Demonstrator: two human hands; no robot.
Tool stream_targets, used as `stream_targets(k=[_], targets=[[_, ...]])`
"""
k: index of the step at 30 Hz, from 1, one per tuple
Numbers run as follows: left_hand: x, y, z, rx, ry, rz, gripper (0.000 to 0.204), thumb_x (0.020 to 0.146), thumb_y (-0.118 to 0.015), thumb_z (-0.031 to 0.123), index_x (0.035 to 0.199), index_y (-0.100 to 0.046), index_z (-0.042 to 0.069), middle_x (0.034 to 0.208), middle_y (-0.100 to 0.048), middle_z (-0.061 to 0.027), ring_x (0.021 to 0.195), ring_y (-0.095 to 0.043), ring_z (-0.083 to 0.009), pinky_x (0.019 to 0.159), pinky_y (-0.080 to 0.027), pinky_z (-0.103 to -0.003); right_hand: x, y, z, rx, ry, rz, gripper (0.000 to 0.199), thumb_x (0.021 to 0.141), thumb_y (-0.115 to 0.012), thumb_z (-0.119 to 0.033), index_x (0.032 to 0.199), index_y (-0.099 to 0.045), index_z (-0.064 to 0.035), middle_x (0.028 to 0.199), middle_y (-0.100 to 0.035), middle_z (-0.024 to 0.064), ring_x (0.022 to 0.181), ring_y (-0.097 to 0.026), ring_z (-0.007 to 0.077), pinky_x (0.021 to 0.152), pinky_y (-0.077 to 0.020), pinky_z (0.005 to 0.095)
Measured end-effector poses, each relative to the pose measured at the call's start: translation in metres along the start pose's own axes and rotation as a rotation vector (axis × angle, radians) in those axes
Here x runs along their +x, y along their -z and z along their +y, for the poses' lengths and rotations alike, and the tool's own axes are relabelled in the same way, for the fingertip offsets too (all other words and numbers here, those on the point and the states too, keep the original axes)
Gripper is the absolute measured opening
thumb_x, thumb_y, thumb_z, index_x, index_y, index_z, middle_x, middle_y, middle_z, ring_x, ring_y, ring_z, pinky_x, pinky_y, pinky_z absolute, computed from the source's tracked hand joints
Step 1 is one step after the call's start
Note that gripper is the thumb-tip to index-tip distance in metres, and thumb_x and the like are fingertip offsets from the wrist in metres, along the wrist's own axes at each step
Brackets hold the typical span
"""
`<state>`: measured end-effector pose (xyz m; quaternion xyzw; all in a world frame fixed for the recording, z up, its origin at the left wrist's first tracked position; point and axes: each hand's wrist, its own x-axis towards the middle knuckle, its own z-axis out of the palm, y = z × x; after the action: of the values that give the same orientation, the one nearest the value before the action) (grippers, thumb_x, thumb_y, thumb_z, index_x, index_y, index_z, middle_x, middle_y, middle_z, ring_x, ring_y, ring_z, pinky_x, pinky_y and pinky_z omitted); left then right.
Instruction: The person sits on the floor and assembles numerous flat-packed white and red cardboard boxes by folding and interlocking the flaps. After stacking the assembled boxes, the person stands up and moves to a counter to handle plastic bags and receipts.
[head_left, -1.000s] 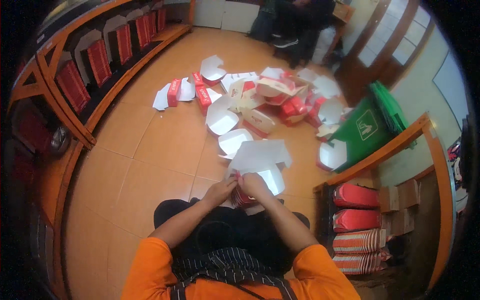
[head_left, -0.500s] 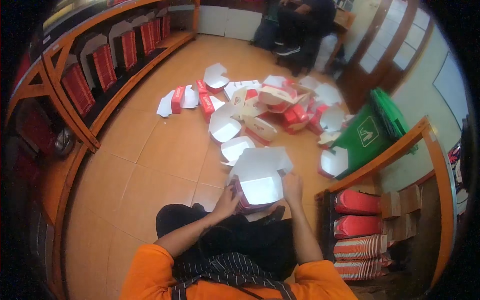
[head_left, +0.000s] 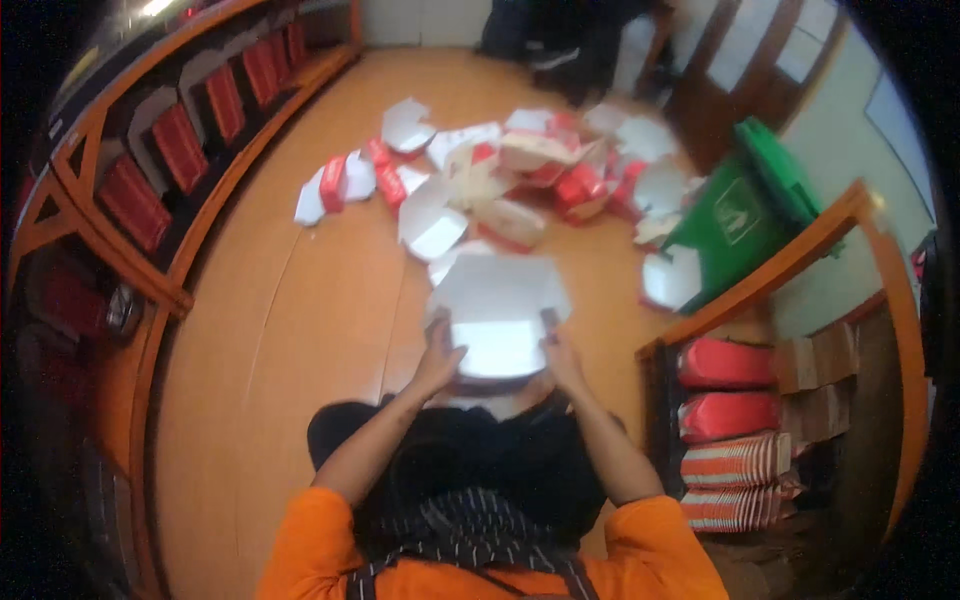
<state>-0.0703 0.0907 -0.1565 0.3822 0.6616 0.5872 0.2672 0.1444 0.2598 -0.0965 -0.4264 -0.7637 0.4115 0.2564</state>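
Orange-brown floor runs across mid-frame; red-and-white box pile sits upper ctr, green bin upper R. White-lined box is just below ctr, btwn the hands: L hand grips its L side, R hand its R side. Walls look up, i.e. shaping prob. done; lid flap isn't closed. Several pile boxes also stand open. Striped stacks, lower R, look flat, prob. unworked. Blur: can't tell if others nest beneath.
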Motion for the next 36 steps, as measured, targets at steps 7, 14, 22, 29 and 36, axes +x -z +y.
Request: stream_targets(k=[7, 14, 22, 29, 36], targets=[[-0.002, 0.036, 0.005, 0.131, -0.092, 0.014, 0.061, 0.092, -0.060, 0.013, 0.140, -0.026, -0.004, 0.137, -0.044, -0.0229, 0.119, -0.053, -0.0291, 0.096, -0.048, -0.039, 0.105, 0.092, -0.054, -0.003, -0.376, -0.688, 0.029, 0.092, -0.052, -0.025, 0.107, -0.064, -0.0022, 0.092, -0.065, 0.0092, 0.083, -0.065, 0.0250, 0.074, -0.0531, 0.0353], [-0.028, 0.017, 0.078, -0.099, 0.379, 0.003, 0.069, 0.091, -0.063, 0.027, 0.140, -0.026, -0.002, 0.136, -0.042, -0.0287, 0.118, -0.054, -0.0361, 0.100, -0.044, -0.042, 0.279, 0.012, -0.038, -0.550, 0.612, -0.087, 0.034, 0.080, -0.062, -0.029, 0.103, -0.068, -0.0042, 0.125, -0.057, 0.0213, 0.121, -0.048, 0.0363, 0.101, -0.0407, 0.0465], [-0.044, 0.021, 0.087, -0.144, 0.453, -0.056, 0.071, 0.094, -0.061, 0.032, 0.144, -0.020, 0.004, 0.145, -0.031, -0.0226, 0.125, -0.046, -0.0327, 0.091, -0.050, -0.043, 0.330, -0.046, -0.031, -0.914, 0.355, -0.303, 0.025, 0.079, -0.062, -0.017, 0.099, -0.069, -0.0047, 0.110, -0.064, 0.0211, 0.103, -0.062, 0.0334, 0.086, -0.0502, 0.0405], [-0.051, 0.069, 0.115, -0.172, 0.674, -0.099, 0.043, 0.095, -0.059, 0.024, 0.129, -0.044, 0.002, 0.126, -0.054, -0.0169, 0.113, -0.056, -0.0225, 0.079, -0.053, -0.037, 0.259, 0.074, -0.113, -0.259, 0.680, 0.354, 0.021, 0.086, -0.058, -0.009, 0.100, -0.067, 0.0032, 0.090, -0.068, 0.0187, 0.086, -0.067, 0.0276, 0.077, -0.0517, 0.0354], [-0.051, 0.043, 0.205, 0.474, -0.547, 0.399, 0.073, 0.070, -0.083, 0.023, 0.127, -0.042, 0.001, 0.132, -0.041, -0.0248, 0.123, -0.042, -0.0369, 0.101, -0.036, -0.048, -0.003, 0.122, -0.220, 0.398, 0.545, 0.072, 0.043, 0.089, -0.058, -0.003, 0.131, -0.051, 0.0063, 0.114, -0.065, 0.0159, 0.099, -0.063, 0.0194, 0.082, -0.0520, 0.0310]])
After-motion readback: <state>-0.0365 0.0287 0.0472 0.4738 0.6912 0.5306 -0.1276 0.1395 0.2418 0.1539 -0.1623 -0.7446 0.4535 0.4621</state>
